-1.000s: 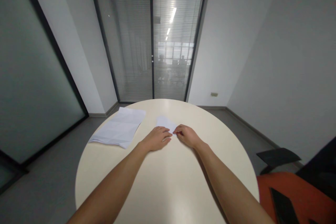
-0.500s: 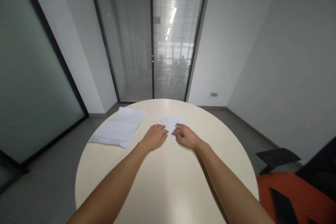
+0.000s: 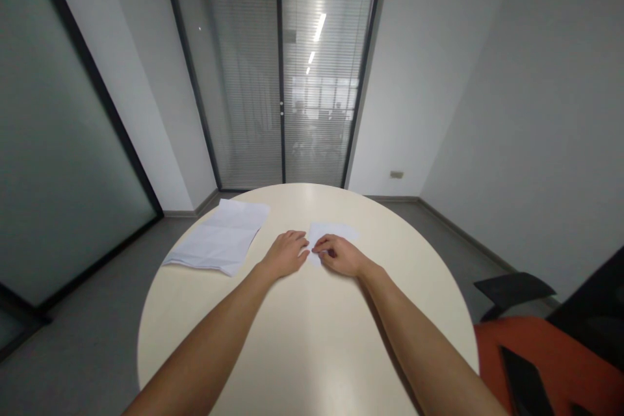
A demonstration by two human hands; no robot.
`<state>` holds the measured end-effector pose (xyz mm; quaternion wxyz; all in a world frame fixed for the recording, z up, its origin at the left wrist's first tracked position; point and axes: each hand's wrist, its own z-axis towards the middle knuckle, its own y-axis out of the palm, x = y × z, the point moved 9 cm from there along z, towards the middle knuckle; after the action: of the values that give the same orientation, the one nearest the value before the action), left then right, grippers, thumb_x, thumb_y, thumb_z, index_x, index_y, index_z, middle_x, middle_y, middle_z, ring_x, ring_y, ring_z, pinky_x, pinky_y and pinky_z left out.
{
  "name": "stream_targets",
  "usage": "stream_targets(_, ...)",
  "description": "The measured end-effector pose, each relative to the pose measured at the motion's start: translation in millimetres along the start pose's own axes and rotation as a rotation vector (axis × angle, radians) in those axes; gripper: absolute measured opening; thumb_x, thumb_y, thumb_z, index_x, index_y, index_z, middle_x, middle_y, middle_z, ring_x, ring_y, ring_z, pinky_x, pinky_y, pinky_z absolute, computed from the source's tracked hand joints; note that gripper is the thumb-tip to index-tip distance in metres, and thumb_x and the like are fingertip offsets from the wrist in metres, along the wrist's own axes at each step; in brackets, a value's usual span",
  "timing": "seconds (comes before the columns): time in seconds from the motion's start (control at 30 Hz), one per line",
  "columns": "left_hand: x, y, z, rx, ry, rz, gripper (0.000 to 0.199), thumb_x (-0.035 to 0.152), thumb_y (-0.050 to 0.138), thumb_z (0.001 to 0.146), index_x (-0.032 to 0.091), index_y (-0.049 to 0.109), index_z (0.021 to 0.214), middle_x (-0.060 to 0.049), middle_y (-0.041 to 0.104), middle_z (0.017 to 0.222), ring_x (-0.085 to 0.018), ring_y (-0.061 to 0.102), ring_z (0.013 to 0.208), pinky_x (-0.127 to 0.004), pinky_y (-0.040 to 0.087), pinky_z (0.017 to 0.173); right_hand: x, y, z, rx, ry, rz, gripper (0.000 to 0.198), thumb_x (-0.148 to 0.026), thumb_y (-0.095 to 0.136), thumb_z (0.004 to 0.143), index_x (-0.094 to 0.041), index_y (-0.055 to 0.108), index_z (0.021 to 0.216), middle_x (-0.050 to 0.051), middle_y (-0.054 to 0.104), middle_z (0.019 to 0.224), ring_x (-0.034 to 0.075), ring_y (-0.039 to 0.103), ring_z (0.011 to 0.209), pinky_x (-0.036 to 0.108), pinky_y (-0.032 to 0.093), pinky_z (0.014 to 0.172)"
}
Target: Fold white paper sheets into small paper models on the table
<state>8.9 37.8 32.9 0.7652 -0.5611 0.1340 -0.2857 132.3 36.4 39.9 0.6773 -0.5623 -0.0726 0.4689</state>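
Observation:
A small white piece of paper lies on the round table, partly covered by my right hand. My right hand rests over its near part, with thumb and forefinger pinched together at the paper's left side. To the left, my left hand lies on the table with its fingers stretched out, the tips close to the paper's left edge. Whether those tips touch the paper I cannot tell. Folds in the paper under my right hand are hidden.
Larger white sheets with crease lines lie at the left side of the cream round table. An orange chair with black armrests stands at the right. Beyond the table is a glass door with blinds.
The small paper has turned and shifted right, showing a straighter left edge now. My right hand has moved slightly left, its fingertips closer to my left hand, which has barely moved.

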Motion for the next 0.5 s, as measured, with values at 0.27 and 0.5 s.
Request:
stream_targets(0.27,7.0,-6.7,2.0,0.013,0.063,-0.005,0.025,0.022,0.053,0.097,0.021,0.075,0.109,-0.008,0.071,0.121,-0.025,0.059,0.115,-0.039,0.046,0.102,11.9,-6.7,-2.7,0.05,0.065,-0.146,0.033,-0.023,0.058,0.089,-0.019,0.077,0.115,0.012,0.073,0.121,0.026,0.064,0.116,0.04,0.046,0.106)
stream_targets(0.5,6.0,-8.1,3.1,-0.002,0.057,0.031,0.028,0.012,0.051,0.094,0.019,0.075,0.107,-0.008,0.075,0.11,-0.024,0.064,0.105,-0.039,0.047,0.096,2.4,-0.1,-1.8,0.002,0.006,-0.11,0.035,-0.024,0.057,0.089,-0.019,0.076,0.118,0.011,0.07,0.129,0.026,0.063,0.121,0.038,0.047,0.106)
